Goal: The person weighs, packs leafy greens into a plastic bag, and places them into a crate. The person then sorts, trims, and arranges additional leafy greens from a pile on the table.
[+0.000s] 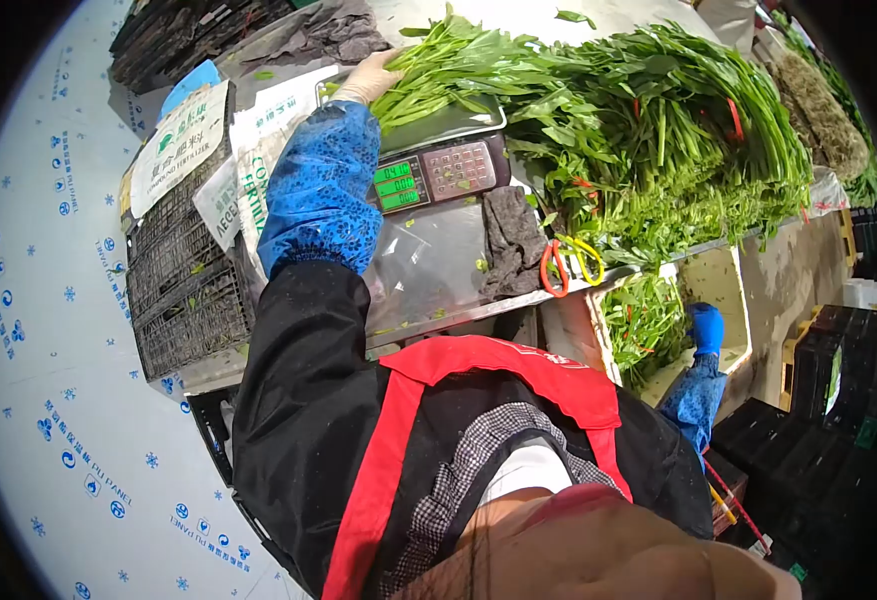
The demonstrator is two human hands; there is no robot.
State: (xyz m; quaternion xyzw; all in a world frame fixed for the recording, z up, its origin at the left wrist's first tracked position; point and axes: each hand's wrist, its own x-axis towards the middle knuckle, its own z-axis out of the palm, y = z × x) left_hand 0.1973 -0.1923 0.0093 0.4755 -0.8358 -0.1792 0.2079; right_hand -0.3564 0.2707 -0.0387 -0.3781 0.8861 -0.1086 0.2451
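Observation:
My left hand (370, 78), in a pale glove, is at the stem end of a bunch of leafy greens (463, 62), with its fingers closed round the stems. The bunch lies on the pan of a digital scale (458, 170), whose display is lit green. My right hand (704, 328), in a blue glove, is low at the right beside a white foam box (743, 310) that holds more loose greens (644, 325). How its fingers are set is hard to make out. A large pile of greens (668, 130), some tied with red bands, rests right of the scale.
Scissors (555, 268) with red and yellow handles and a dark rag (511, 240) lie near the table's front edge. Fertilizer sacks (183, 150) cover black crates (183, 280) at left. Dark crates (808, 455) stand at lower right. Another cloth (333, 35) lies behind.

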